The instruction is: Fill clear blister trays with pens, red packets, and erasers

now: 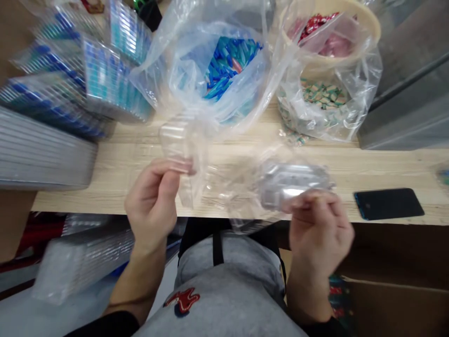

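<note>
My left hand [152,201] is closed in a pinch on the lower edge of a clear plastic blister piece [178,140], held upright above the table's front edge. In a curled grip, my right hand [321,229] holds a second clear plastic tray piece [291,182], blurred by motion, level with the table edge. Both pieces are transparent, so their exact shape is hard to make out. The two hands are about a hand's width apart, in front of my lap.
On the wooden table [351,164] stand a plastic bag of blue pieces [231,61], a bag of green-beige pieces [322,96], a bowl with red-pink packets [326,32], stacked filled blister packs [101,75] at left and a black phone [387,202] at right. Empty trays [42,150] are stacked far left.
</note>
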`<state>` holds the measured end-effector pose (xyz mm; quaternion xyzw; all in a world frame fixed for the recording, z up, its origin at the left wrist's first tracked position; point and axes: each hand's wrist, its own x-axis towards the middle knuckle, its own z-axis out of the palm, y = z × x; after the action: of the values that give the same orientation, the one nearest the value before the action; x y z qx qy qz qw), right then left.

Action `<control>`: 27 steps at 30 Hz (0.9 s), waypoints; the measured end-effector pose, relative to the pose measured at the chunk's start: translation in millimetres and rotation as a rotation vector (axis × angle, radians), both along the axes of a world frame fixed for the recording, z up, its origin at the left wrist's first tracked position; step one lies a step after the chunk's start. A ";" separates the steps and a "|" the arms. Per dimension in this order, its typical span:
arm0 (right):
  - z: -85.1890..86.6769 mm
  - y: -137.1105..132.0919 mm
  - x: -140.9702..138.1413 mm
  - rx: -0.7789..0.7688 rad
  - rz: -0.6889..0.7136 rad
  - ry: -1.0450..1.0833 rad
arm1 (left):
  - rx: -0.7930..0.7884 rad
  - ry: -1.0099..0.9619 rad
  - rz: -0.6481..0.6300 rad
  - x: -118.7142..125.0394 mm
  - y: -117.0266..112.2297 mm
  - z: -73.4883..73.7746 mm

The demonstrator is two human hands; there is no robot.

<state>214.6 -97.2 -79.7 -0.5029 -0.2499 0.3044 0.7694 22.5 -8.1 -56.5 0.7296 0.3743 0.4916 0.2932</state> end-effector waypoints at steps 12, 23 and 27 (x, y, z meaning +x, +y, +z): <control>-7.4 -11.8 37.8 0.020 -0.284 0.055 | 0.119 1.204 -0.409 38.7 113.6 -73.0; -12.3 -4.3 9.5 -0.060 0.157 0.013 | 0.013 0.392 -0.498 38.9 25.7 5.8; -5.5 -1.7 -0.3 -0.026 0.199 -0.034 | -0.021 0.332 -0.588 49.1 6.8 19.1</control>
<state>214.3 -98.9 -85.2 -0.4907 -0.3078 0.3736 0.7245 71.7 -1.3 -37.4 0.8734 0.1957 0.2564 0.3649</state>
